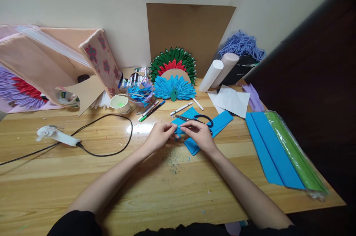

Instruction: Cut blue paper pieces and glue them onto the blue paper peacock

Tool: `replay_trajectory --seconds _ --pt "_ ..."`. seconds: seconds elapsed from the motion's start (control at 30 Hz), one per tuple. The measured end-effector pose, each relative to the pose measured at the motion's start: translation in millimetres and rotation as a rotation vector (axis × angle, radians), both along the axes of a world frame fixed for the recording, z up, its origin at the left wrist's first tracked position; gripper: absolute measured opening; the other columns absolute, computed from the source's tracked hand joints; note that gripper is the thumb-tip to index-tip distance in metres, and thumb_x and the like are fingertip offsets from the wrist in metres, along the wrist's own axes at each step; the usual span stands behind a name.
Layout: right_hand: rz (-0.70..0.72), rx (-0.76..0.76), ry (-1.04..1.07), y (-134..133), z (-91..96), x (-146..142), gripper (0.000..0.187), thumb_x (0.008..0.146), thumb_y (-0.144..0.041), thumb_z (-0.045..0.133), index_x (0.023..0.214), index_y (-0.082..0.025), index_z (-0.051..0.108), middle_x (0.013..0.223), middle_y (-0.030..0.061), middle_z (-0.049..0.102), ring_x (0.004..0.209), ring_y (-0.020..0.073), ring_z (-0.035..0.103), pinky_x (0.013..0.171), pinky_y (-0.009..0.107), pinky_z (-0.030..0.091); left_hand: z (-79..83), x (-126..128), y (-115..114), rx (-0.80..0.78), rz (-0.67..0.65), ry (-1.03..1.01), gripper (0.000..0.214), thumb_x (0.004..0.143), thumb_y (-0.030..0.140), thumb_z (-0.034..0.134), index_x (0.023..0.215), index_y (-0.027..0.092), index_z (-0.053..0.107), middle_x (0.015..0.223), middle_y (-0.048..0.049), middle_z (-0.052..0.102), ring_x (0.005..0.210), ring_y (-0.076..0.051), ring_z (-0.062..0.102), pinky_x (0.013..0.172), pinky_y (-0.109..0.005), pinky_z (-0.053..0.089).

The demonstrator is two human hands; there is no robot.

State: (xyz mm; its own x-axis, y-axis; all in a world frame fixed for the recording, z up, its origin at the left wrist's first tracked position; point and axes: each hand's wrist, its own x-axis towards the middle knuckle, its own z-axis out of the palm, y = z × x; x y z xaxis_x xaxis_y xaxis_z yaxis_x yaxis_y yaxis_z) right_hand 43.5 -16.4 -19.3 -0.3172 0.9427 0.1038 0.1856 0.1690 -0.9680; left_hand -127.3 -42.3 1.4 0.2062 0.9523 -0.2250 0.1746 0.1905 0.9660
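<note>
My left hand [160,135] and my right hand [198,134] meet at the middle of the wooden table [83,176]. Both pinch a small blue paper piece [179,129] between their fingertips. Under the right hand lies a larger blue paper sheet [219,123]. Black-handled scissors [196,119] rest on that sheet, just beyond my fingers. A white marker [181,108] lies a little farther back.
A hot glue gun [57,135] with a black cord [111,132] lies at the left. A paper peacock [174,76], pens, a paper cup [120,103] and white rolls [215,73] stand at the back. Blue and green sheets [280,150] lie at the right edge.
</note>
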Motion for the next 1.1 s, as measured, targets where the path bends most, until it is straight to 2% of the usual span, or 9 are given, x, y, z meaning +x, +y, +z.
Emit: replay_trajectory --seconds 0.07,0.2,0.4,0.5,0.6,0.67,0.73,0.87,1.1 --pt "0.015 -0.086 0.001 2 -1.5 0 0.018 0.073 -0.034 0.068 0.077 -0.016 0.067 0.077 0.0047 0.07 0.072 0.0176 0.065 0.067 0.029 0.053 0.5 1 -2 0.063 0.012 0.068 0.033 0.082 0.042 0.05 0.077 0.014 0.066 0.07 -0.0044 0.069 0.067 -0.018 0.064 0.06 -0.024 0.047" --pt "0.0 -0.114 0.009 4 -0.9 2 0.018 0.071 -0.033 0.069 0.073 -0.016 0.067 0.072 0.0034 0.069 0.07 0.0167 0.063 0.066 0.028 0.051 5.0 2 -4 0.192 0.035 0.175 0.033 0.085 0.039 0.047 0.08 0.013 0.067 0.07 -0.0048 0.068 0.066 -0.017 0.063 0.062 -0.025 0.045" --pt "-0.034 0.017 0.036 1 4.9 1 0.013 0.073 -0.03 0.068 0.071 -0.017 0.066 0.072 0.0029 0.067 0.071 0.0164 0.063 0.067 0.028 0.051 8.1 1 -4 0.29 0.057 0.173 0.032 0.086 0.037 0.047 0.078 0.013 0.066 0.076 -0.0061 0.068 0.072 -0.016 0.062 0.067 -0.024 0.045" --pt "-0.082 0.197 -0.015 -2 6.9 0 0.01 0.076 -0.027 0.065 0.072 -0.018 0.067 0.074 0.0039 0.067 0.073 0.0175 0.063 0.069 0.03 0.051 5.8 2 -3 0.195 0.097 0.144 0.035 0.083 0.044 0.05 0.078 0.013 0.065 0.078 -0.007 0.068 0.073 -0.017 0.062 0.065 -0.024 0.046" --pt "-0.105 0.421 -0.082 -4 7.7 2 0.006 0.078 -0.023 0.063 0.074 -0.02 0.068 0.077 0.0046 0.069 0.076 0.0185 0.063 0.073 0.033 0.051 3.8 3 0 -0.098 0.077 -0.019 0.052 0.08 0.058 0.045 0.077 0.01 0.064 0.076 -0.01 0.068 0.064 -0.017 0.063 0.055 -0.025 0.047" --pt "-0.058 0.555 -0.117 -4 6.7 4 0.006 0.079 -0.019 0.062 0.079 -0.021 0.068 0.08 0.0046 0.07 0.078 0.0185 0.064 0.074 0.033 0.051 4.0 3 2 -0.296 0.035 -0.154 0.061 0.078 0.064 0.042 0.075 0.008 0.064 0.072 -0.012 0.069 0.059 -0.016 0.063 0.055 -0.025 0.049" --pt "0.02 0.665 -0.146 -3 4.5 6 0.01 0.079 -0.016 0.062 0.083 -0.022 0.068 0.083 0.0045 0.07 0.079 0.0181 0.064 0.074 0.034 0.05 5.1 3 2 -0.384 0.012 -0.251 0.058 0.074 0.063 0.05 0.075 0.007 0.066 0.073 -0.0128 0.069 0.059 -0.015 0.063 0.059 -0.026 0.05" --pt "0.109 0.809 -0.197 0 -0.1 10 0.016 0.08 -0.013 0.06 0.091 -0.022 0.067 0.088 0.0058 0.069 0.083 0.0179 0.062 0.076 0.035 0.05 5.9 -1 2 -0.373 -0.003 -0.312 0.042 0.066 0.049 0.068 0.076 0.009 0.068 0.079 -0.0113 0.071 0.066 -0.013 0.064 0.069 -0.024 0.051" --pt "0.2 0.964 -0.298 5 3.1 17 0.016 0.081 -0.013 0.059 0.093 -0.019 0.065 0.089 0.008 0.068 0.084 0.0181 0.06 0.075 0.033 0.051 2.5 -6 4 -0.32 0.007 -0.249 0.04 0.059 0.049 0.073 0.07 0.011 0.068 0.065 -0.0055 0.07 0.062 -0.013 0.064 0.066 -0.023 0.049"
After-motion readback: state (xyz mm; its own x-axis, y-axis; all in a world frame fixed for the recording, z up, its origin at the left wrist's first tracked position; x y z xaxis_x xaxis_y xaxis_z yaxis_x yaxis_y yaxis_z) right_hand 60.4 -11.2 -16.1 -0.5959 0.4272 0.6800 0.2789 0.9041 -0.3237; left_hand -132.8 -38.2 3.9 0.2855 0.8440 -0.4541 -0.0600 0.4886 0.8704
